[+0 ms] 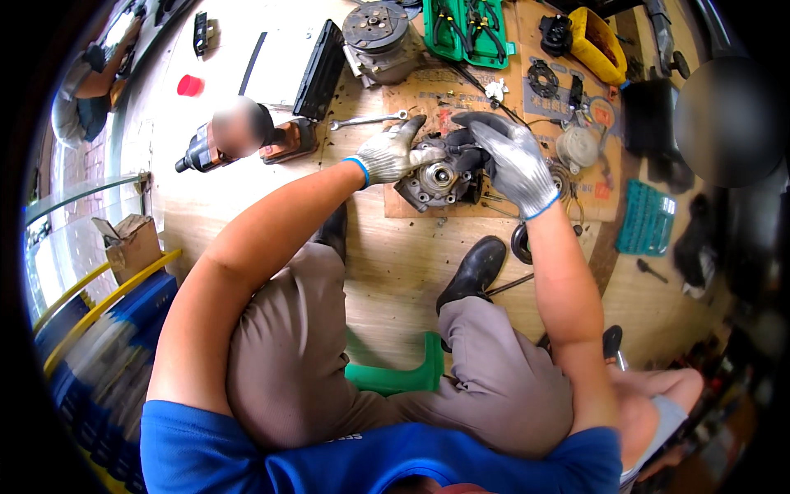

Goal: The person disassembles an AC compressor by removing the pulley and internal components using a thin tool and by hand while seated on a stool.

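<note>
A grey metal housing (439, 183) with a round bearing bore in its middle lies on the cardboard in front of me. My left hand (390, 156), in a white glove with grey-coated fingers, rests at its left side. The thumb reaches over the metal, apart from the outstretched fingers. On the right side, my right hand (517, 160), gloved alike, bends its dark fingers together over the housing's upper right part. Whatever lies between those fingertips is hidden. A combination wrench (369, 120) lies just beyond my left hand.
A cordless power tool (230, 136) lies left, near a red cap (190, 86). Farther back stand a compressor (378, 41) and a green tool case (471, 33). Rightward are a yellow container (594, 45) and a teal basket (647, 218). A green stool (399, 375) shows beneath me; another person sits lower right.
</note>
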Tool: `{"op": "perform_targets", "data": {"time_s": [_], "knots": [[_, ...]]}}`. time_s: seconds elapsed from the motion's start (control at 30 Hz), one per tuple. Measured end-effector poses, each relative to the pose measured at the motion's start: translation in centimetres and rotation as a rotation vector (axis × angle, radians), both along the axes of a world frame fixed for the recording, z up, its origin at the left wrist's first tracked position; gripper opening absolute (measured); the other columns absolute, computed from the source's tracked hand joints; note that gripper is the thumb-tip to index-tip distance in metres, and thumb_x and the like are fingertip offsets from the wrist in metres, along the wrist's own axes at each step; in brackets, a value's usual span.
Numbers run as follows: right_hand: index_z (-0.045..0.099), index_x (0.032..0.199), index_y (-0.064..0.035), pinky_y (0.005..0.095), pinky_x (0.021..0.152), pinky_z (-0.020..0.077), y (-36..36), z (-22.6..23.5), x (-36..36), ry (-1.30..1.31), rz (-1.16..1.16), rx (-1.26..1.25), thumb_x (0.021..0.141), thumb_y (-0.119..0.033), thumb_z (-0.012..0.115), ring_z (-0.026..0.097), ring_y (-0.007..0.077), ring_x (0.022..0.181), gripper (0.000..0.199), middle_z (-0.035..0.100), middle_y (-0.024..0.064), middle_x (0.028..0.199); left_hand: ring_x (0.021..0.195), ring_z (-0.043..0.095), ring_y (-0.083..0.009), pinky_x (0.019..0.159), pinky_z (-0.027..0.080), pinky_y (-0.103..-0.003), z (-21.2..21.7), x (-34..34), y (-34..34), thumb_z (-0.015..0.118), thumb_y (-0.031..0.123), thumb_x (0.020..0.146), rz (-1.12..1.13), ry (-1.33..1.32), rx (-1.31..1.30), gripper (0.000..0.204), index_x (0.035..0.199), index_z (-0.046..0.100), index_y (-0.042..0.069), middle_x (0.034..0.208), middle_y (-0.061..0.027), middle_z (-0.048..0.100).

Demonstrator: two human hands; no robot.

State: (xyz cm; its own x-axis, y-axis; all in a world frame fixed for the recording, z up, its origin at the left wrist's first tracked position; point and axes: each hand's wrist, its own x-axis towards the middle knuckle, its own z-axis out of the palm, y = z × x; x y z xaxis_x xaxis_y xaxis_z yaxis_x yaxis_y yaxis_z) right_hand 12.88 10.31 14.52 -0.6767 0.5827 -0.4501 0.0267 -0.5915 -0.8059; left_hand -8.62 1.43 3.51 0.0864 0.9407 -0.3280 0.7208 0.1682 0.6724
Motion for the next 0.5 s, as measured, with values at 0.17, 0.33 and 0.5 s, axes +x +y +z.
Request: {"op": "perform_targets", "data": {"time_s": [0.17, 0.33, 0.5], "knots": [[0.066, 0.118, 0.0043, 0.0320, 0.091, 0.0568, -1.2, -0.7, 1.2, 0.112, 0.100, 0.156, 0.099, -0.007, 0.063, 0.070, 0.0194, 0.100, 0.022, 0.073, 0.0126, 0.108, 0.137, 0.045, -0.0452, 0.113, 0.040, -0.044, -1.5, -0.7, -0.1, 0.063, 0.065, 0.090, -0.034, -0.047, -0.013, 0.093, 0.154, 0.036, 0.003, 0.146, -0.0340, 0.046], [0.070, 0.105, 0.0036, 0.0286, 0.086, 0.0552, -2.0, 0.0, 0.2, -0.282, 0.205, 0.986, 0.095, -0.007, 0.068, 0.069, 0.0130, 0.091, 0.015, 0.074, 0.0087, 0.109, 0.139, 0.042, -0.0463, 0.115, 0.037, -0.045, 1.0, 0.2, 0.3, 0.061, 0.065, 0.091, 0.012, -0.030, -0.076, 0.093, 0.154, 0.036, 0.001, 0.148, -0.0306, 0.046], [0.072, 0.111, 0.0015, 0.0262, 0.075, 0.0542, -1.7, 0.1, -2.1, -0.315, -0.192, 0.382, 0.099, -0.012, 0.064, 0.066, 0.0113, 0.083, 0.020, 0.073, 0.0056, 0.102, 0.141, 0.039, -0.0466, 0.117, 0.034, -0.045, 0.3, -0.1, 0.1, 0.061, 0.066, 0.091, 0.012, -0.040, -0.066, 0.095, 0.152, 0.036, -0.002, 0.147, -0.0312, 0.047]]}}
